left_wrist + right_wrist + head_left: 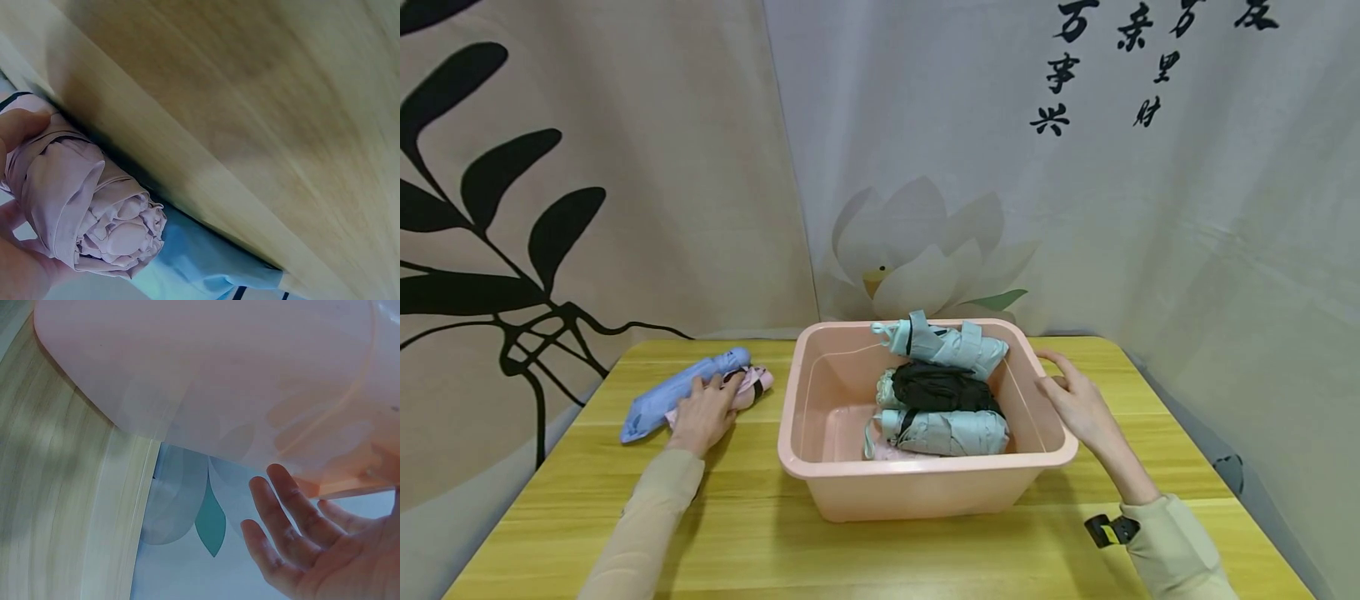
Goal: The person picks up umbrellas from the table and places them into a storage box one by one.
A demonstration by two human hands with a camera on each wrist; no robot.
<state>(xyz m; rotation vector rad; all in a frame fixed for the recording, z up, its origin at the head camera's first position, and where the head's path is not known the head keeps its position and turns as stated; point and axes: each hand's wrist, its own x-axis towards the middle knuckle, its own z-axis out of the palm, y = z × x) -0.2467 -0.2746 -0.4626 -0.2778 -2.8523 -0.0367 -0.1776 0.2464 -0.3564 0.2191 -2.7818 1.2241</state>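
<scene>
My left hand [703, 412] grips a pink folded umbrella [75, 194] on the left of the table. In the left wrist view the thumb lies across its rolled cloth. Just beyond it is a blue folded umbrella [681, 392]. On the right side of the pink plastic tub [925, 492], my right hand [1078, 404] touches the rim. Its fingers [287, 487] are spread and loosely extended outside the wall in the right wrist view. Inside the tub lie two pale blue folded umbrellas [951, 432] with a black folded umbrella [943, 387] between them.
A yellow wood-grain table [730, 533] carries everything. Behind it hangs a pale curtain [700, 167] with printed leaves, a lotus and writing. Something pale pink [898, 452] shows low in the tub, partly hidden. A dark clip [1111, 530] sits at the right cuff.
</scene>
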